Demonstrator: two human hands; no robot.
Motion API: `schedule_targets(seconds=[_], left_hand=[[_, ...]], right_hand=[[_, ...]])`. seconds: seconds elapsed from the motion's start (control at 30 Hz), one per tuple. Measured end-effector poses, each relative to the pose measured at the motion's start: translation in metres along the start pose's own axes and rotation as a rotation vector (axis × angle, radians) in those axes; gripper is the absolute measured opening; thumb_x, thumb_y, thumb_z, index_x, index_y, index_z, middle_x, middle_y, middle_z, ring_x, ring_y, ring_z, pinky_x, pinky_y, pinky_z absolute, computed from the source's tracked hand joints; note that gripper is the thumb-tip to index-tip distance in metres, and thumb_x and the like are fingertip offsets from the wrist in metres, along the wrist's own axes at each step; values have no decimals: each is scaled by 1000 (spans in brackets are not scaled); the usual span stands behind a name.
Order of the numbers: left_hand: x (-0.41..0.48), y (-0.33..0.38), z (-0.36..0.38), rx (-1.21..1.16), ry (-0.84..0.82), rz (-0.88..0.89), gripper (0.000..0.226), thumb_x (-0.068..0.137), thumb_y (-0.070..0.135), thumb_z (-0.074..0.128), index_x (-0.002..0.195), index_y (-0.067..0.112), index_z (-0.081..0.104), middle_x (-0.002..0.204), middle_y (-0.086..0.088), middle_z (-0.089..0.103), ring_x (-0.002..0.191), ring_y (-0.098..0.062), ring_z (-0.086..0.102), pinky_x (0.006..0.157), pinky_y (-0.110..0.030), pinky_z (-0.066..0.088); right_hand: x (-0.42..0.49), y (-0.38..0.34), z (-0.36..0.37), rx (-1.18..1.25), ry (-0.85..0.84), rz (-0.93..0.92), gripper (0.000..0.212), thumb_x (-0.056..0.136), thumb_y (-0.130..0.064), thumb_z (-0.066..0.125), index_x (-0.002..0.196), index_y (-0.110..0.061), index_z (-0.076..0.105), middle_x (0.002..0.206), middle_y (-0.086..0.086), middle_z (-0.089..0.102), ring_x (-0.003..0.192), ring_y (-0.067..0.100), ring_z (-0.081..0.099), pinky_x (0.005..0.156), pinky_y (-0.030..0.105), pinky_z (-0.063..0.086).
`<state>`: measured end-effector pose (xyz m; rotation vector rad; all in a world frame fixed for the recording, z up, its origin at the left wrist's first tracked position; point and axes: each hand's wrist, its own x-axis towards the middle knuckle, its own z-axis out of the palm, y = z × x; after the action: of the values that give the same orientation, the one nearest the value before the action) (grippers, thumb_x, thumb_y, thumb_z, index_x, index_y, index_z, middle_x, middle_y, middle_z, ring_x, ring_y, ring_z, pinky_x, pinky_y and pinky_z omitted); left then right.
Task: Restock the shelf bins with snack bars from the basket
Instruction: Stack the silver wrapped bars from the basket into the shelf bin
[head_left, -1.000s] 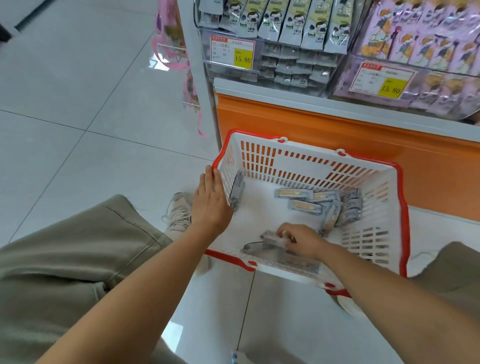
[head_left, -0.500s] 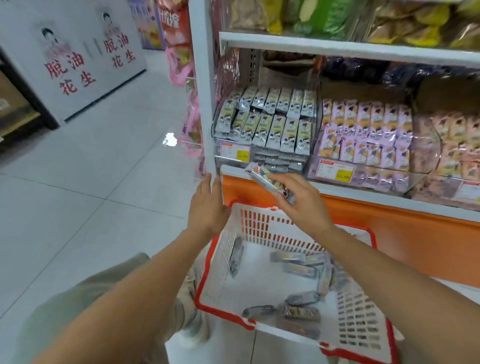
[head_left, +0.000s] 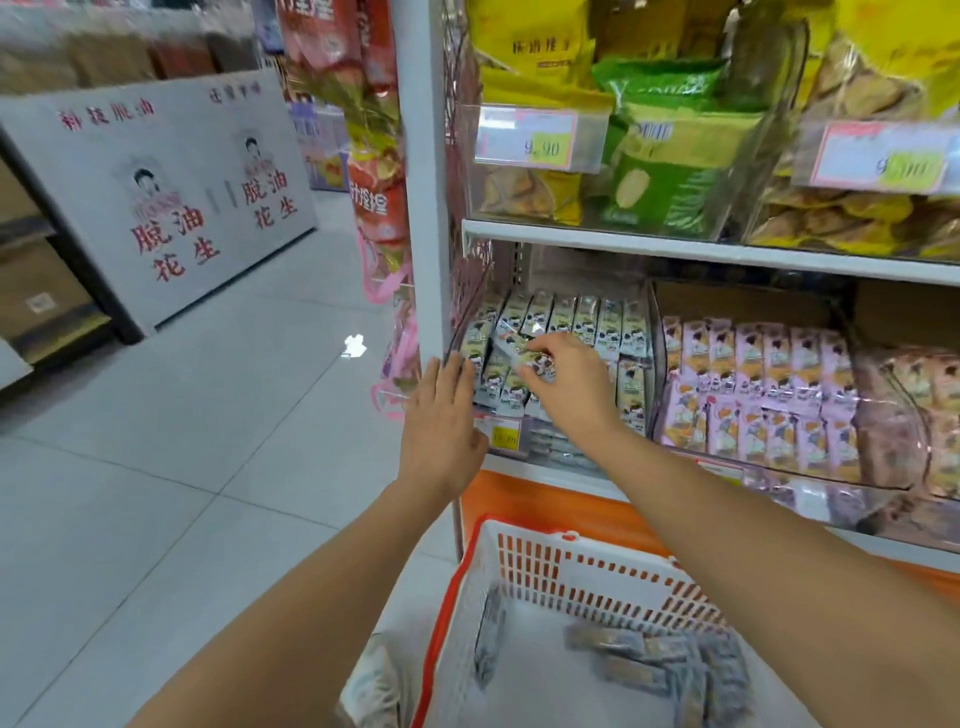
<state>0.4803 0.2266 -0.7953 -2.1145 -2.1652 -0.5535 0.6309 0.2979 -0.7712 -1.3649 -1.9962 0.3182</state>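
Up from the basket (head_left: 451, 597), right hand (head_left: 569, 382) pinches a snack bar (head_left: 515, 350) crosswise over the bin (head_left: 561, 452); left hand (head_left: 441, 418) spread flat.

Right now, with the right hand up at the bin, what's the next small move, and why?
Probably lower the snack bars into the bin and let go. The right hand pinches them right over the packs already standing there, the left hand is flat at the bin's corner, and more bars lie in the basket.

Basket (head_left: 613, 574) white, red-rimmed — snack bars (head_left: 592, 322) green-white, packets (head_left: 753, 358) lilac.
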Motion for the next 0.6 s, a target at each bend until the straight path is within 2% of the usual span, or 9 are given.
schedule_targets(seconds=[0.2,0.37,0.5,0.6], left_hand=[[7,-7,7,27,59,19,78,91,18,55,154,10,9,162,-9,5,150,-28,-2,120,-38,-2],[4,-10,11,34,109,49,78,85,11,59,153,6,19,161,-12,15,149,-33,8,117,-37,-1],[4,-11,9,44,98,47,78,89,14,53,154,8,11,162,-9,8,149,-30,2,115,-34,-8],[3,-11,8,48,95,39,78,91,15,51,154,9,7,163,-7,5,149,-28,-1,116,-34,-7]], right_hand=[[0,-1,19,44,-95,-16,55,90,-40,64,138,-17,52,128,3,53,116,19,51,95,29,40],[-11,5,20,130,-205,-44,67,90,-28,64,150,-17,36,140,1,42,127,15,41,101,19,29],[-12,4,21,125,-112,-35,62,90,-28,66,146,-16,43,138,1,47,121,17,50,102,25,37],[-8,-2,28,149,-16,13,59,88,-28,70,141,-11,50,131,4,53,115,21,55,101,35,46]])
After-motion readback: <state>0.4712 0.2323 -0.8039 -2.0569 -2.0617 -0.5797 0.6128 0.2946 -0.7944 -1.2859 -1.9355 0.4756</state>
